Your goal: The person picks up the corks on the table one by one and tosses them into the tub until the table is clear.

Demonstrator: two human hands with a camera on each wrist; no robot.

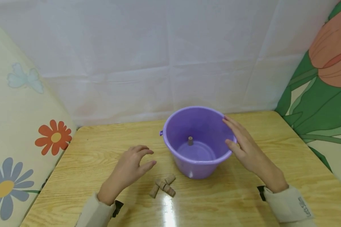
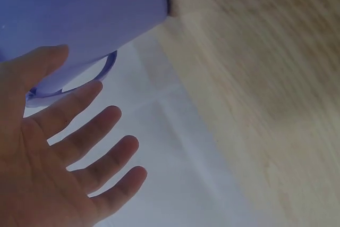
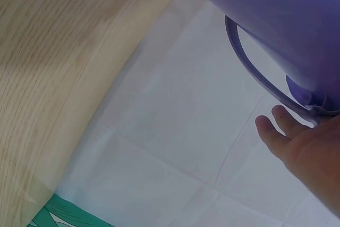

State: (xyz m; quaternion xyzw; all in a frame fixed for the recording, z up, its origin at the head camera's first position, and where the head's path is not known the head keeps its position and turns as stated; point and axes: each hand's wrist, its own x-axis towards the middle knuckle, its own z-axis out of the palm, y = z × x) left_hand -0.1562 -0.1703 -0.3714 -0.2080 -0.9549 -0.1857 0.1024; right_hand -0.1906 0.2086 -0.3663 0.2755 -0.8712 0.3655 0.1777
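Observation:
A purple plastic bucket (image 1: 197, 164) stands on the wooden table, mouth facing up. Inside it, one cork (image 1: 190, 141) stands upright on the bottom. In the head view my right hand (image 1: 245, 151) rests on the bucket's right rim, fingers fairly straight and the thumb tip over the edge. The bucket's handle (image 3: 249, 67) hangs on the far side, close to that hand's fingers. To the left of the bucket, my left hand (image 1: 130, 167) is held above the table with nothing in it, its fingers spread and loosely bent. Several corks (image 1: 162, 186) lie in a small heap just right of it.
The wooden table (image 1: 102, 142) reaches back to a white sheet (image 1: 125, 63). At the left stands a panel (image 1: 5, 110) with painted flowers, and at the right a panel (image 1: 326, 107) with a large painted tulip.

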